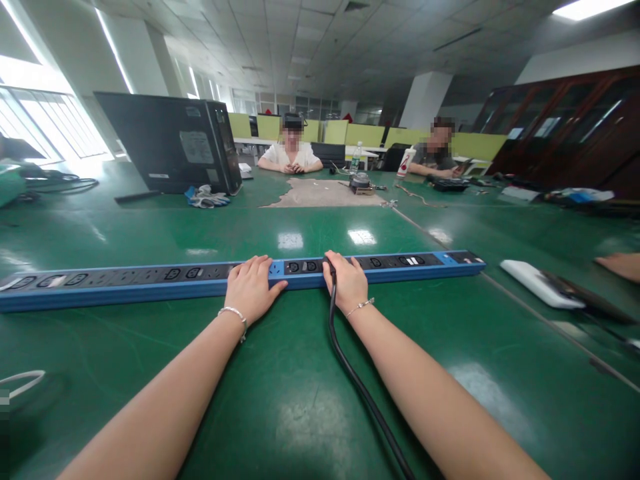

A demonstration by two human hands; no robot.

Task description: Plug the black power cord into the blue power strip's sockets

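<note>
A long blue and black power strip (150,275) with several sockets lies across the green table in front of me. My left hand (251,283) is on the strip left of its middle, fingers over the top and thumb along the near side, gripping it. Just to the right, my right hand (347,280) is closed on the plug end of a black power cord (345,357) at the strip's top. Its fingers hide most of the plug, so how far it sits in a socket cannot be seen. The cord runs down towards me between my forearms.
Beyond the strip stand a black computer case (173,143), gloves (206,196), a cardboard sheet (315,193) and a bottle (356,159). To the right lie a white device (540,283) and another person's hand (623,265). Two people sit across the table.
</note>
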